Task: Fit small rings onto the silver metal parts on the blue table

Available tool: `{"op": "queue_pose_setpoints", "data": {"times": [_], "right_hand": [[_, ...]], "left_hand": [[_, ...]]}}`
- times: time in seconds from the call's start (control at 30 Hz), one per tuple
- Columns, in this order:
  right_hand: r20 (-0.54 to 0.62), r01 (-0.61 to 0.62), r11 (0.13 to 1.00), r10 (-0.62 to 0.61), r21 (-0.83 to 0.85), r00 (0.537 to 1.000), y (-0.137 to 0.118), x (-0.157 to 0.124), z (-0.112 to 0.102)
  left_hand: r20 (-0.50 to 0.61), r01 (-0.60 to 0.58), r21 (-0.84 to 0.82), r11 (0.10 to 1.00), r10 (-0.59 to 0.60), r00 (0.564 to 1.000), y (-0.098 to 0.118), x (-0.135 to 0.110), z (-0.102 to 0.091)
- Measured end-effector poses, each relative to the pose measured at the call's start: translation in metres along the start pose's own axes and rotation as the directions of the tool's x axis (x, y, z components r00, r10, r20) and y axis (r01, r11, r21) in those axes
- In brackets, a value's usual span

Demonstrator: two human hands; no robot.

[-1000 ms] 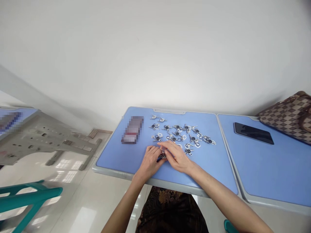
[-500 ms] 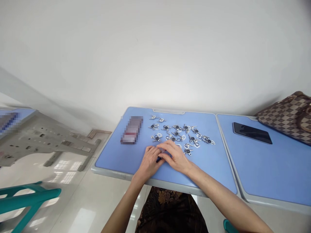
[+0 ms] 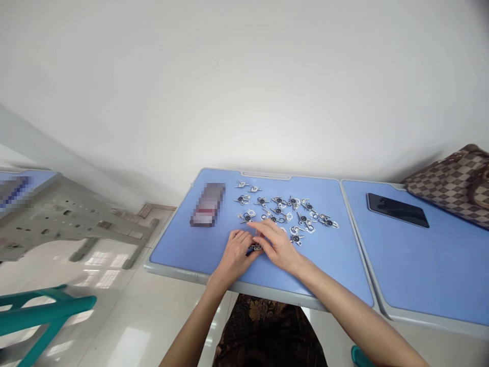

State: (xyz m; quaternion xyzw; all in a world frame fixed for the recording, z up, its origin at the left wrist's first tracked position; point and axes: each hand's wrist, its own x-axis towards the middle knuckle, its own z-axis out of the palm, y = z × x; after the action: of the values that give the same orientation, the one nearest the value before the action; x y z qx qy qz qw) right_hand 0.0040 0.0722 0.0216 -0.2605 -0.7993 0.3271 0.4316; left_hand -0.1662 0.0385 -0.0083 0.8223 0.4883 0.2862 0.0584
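Observation:
Both my hands meet low on the blue table top, near its front edge. My left hand and my right hand pinch a small silver part with black pieces between their fingertips, and the fingers hide much of it. Just beyond my right fingers lies a loose cluster of several similar silver fittings, each with a round black centre. Some of them look linked by thin wire loops, though they are too small to be sure.
A pixelated box lies left of the fittings. On the adjoining blue table are a black phone and a checkered brown handbag. A teal chair frame stands low left, beside an upturned grey table underside.
My right fingers have lifted and spread a little, so more of the small part shows between my hands. The fittings on the table have not visibly moved.

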Motion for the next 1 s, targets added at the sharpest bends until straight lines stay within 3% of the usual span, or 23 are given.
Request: {"op": "queue_pose_setpoints", "data": {"times": [0.17, 0.43, 0.6, 0.77, 1.0], "right_hand": [[0.086, -0.051, 0.997, 0.047, 0.053, 0.995, -0.001, 0.000, -0.005], [-0.003, -0.039, 0.999, 0.039, 0.017, 0.999, 0.000, 0.001, -0.002], [0.002, -0.157, 0.980, 0.158, 0.120, 0.987, 0.006, -0.001, 0.000], [0.006, -0.314, 0.913, 0.323, 0.261, 0.946, 0.012, -0.002, 0.001], [-0.044, -0.289, 0.906, 0.318, 0.310, 0.947, 0.014, -0.002, -0.004]], "left_hand": [[0.031, 0.007, -0.026, 1.000, -0.006, 0.999, -0.001, -0.001, 0.000], [0.008, 0.007, -0.010, 1.000, -0.007, 1.000, 0.001, 0.001, -0.001], [0.031, 0.026, -0.028, 0.999, -0.025, 0.999, 0.001, 0.001, -0.003], [0.041, 0.025, -0.050, 0.998, -0.023, 0.999, 0.002, 0.002, -0.005], [0.056, 0.045, -0.059, 0.997, -0.042, 0.998, 0.003, 0.001, -0.006]]}}
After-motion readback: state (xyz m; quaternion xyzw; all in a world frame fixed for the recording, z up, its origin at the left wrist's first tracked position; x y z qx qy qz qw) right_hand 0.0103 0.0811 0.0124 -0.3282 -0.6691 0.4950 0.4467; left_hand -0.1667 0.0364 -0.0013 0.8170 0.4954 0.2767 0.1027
